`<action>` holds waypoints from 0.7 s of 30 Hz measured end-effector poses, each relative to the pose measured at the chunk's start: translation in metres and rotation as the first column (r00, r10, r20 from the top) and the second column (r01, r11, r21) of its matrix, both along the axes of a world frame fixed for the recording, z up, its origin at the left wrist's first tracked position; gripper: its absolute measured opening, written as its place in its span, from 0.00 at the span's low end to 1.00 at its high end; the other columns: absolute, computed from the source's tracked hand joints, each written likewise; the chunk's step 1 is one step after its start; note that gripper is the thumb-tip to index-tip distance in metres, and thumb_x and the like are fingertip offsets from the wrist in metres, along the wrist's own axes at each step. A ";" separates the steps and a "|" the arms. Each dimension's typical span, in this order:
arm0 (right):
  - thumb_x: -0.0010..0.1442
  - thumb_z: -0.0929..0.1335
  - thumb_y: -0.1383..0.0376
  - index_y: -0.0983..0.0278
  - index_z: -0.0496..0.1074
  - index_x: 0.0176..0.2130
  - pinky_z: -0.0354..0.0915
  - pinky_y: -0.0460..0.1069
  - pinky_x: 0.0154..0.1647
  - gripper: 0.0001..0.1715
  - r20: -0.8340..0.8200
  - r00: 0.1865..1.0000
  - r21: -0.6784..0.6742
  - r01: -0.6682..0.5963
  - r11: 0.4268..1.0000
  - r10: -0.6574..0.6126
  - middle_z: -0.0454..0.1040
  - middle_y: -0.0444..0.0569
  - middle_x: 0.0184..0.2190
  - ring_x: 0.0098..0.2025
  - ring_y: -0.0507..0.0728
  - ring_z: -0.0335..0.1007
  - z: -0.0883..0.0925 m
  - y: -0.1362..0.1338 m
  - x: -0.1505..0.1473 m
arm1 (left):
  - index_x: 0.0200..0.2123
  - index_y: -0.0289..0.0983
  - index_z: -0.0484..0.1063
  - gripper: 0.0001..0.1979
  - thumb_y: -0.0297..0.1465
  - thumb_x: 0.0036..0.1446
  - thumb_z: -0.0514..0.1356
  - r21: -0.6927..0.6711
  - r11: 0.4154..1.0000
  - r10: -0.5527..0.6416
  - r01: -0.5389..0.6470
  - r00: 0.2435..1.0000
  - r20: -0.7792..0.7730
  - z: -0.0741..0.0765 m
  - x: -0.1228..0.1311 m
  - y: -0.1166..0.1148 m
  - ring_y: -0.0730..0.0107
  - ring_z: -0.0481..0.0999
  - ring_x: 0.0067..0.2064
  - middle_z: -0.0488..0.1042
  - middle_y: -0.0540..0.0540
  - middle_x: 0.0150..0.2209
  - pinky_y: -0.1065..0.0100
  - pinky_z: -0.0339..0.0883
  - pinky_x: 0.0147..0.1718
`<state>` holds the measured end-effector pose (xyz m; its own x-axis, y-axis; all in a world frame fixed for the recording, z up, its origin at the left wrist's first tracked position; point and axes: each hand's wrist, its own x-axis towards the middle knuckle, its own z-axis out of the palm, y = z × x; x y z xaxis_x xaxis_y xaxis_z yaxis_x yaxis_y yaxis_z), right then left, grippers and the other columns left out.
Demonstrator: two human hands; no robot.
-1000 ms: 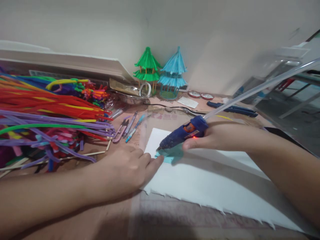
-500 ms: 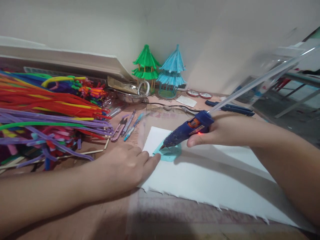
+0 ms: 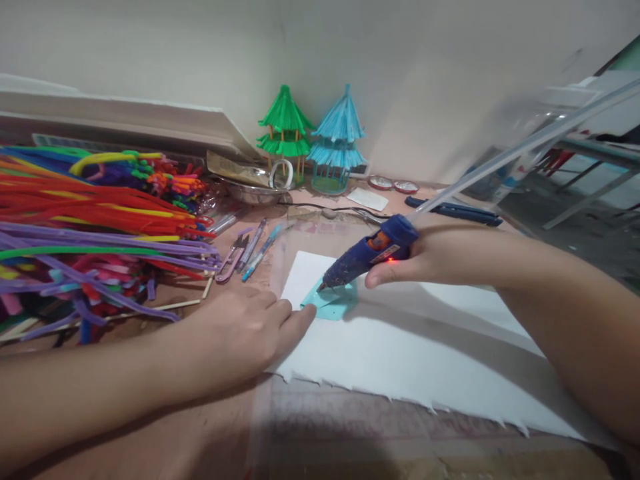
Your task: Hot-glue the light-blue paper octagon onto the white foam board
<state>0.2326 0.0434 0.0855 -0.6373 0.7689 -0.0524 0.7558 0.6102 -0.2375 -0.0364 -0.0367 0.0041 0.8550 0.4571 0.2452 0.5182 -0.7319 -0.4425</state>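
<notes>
My right hand (image 3: pixel 425 257) is wrapped round a dark blue hot glue gun (image 3: pixel 373 253), its red light lit and a long clear glue stick rising from its back. The nozzle slants down to the left, at the surface of a small teal piece (image 3: pixel 343 305), which looks like paper or foam. My left hand (image 3: pixel 260 327) has its fingers curled, one fingertip pressing the left edge of that piece; the other fingertips are hidden. Beneath lies a white sheet (image 3: pixel 400 360) with a ragged front edge.
Bundles of coloured pipe cleaners (image 3: pixel 100 200) fill the left. Small snips (image 3: pixel 233 259) and pens (image 3: pixel 263 253) lie beyond my left hand. A green model pagoda (image 3: pixel 284 123) and a blue one (image 3: pixel 340 133) stand by the wall. A dark blue cutter (image 3: pixel 453 211) lies behind my right hand.
The whole view has shifted slightly, so things sit a little further left. Both hands keep their places, with the glue gun's nozzle still at the teal piece.
</notes>
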 end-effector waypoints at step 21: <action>0.54 0.70 0.38 0.54 0.82 0.39 0.58 0.47 0.25 0.26 0.011 0.986 0.010 0.164 0.986 -0.164 0.74 0.42 0.22 0.24 0.54 0.68 0.000 0.006 0.007 | 0.50 0.40 0.71 0.17 0.21 0.62 0.52 -0.070 0.995 0.073 -0.077 0.995 -0.063 0.001 -0.001 0.002 0.61 0.75 0.28 0.74 0.50 0.26 0.63 0.63 0.27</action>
<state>0.2392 0.0490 0.0857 -0.5022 0.8632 -0.0522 0.8484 0.4801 -0.2232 -0.0377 -0.0352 0.0047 0.8300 0.5348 0.1583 0.5465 -0.7231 -0.4224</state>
